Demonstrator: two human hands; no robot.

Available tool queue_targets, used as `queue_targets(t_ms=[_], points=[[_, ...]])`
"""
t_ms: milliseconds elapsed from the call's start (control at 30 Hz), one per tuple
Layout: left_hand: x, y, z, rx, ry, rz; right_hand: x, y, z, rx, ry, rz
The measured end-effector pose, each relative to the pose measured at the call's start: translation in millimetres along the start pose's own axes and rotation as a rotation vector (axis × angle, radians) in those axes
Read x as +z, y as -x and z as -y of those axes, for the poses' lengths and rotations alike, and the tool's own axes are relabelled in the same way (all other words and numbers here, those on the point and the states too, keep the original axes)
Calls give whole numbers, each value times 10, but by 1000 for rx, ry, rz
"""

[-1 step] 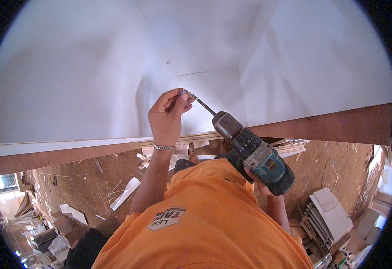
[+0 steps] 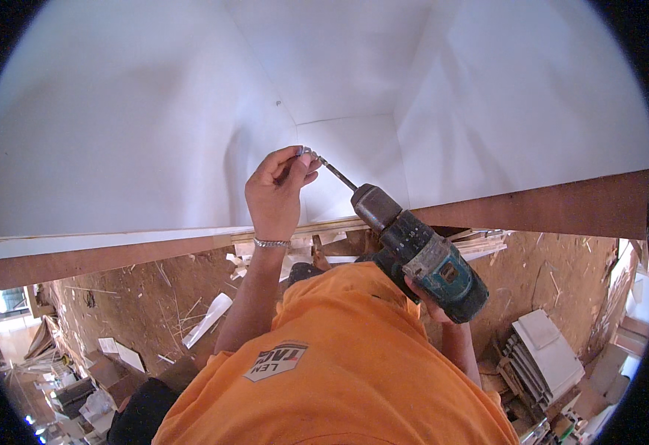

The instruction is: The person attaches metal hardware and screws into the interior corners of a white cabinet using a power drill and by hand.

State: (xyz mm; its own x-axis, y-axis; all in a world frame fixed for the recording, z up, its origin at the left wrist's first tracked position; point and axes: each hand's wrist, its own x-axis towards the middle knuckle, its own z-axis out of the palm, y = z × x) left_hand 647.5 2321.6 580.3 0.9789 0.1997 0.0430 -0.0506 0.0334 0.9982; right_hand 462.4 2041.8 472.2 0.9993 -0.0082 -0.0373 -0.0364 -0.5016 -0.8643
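My left hand point(image 2: 274, 191) is raised against the white panel point(image 2: 139, 126), and its fingertips pinch a small screw point(image 2: 307, 152) at the panel's inner corner. A metal bracelet circles that wrist. My right hand point(image 2: 430, 300) grips the handle of a teal and black cordless drill point(image 2: 422, 256). The drill's long bit point(image 2: 337, 173) points up and left, and its tip meets the screw at my left fingertips. An orange shirt fills the lower middle of the view and hides most of my right arm.
The white panels form the inside of a box with brown wooden edges point(image 2: 547, 204). Far below lies a dusty brown floor with wood strips point(image 2: 480, 243), offcuts and a white board point(image 2: 207, 320). A stack of white boards point(image 2: 543, 356) sits at the lower right.
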Motion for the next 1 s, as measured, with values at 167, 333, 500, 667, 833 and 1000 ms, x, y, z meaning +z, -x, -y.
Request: queue_targets(t_ms=[167, 333, 500, 667, 833, 1000], points=[[10, 32, -35, 63, -29, -10, -43, -45, 217, -71, 153, 32], [44, 90, -70, 121, -91, 10, 9, 49, 75, -17, 159, -6], [3, 104, -74, 229, -284, 17, -63, -33, 195, 108, 25, 96], [-63, 156, -158, 157, -206, 82, -115, -126, 402, 38, 12, 107], [-256, 180, -122, -35, 65, -70, 112, -296, 48, 466, -858, 80], [-390, 332, 143, -265, 606, -142, 81, -521, 173, 141, -329, 200]])
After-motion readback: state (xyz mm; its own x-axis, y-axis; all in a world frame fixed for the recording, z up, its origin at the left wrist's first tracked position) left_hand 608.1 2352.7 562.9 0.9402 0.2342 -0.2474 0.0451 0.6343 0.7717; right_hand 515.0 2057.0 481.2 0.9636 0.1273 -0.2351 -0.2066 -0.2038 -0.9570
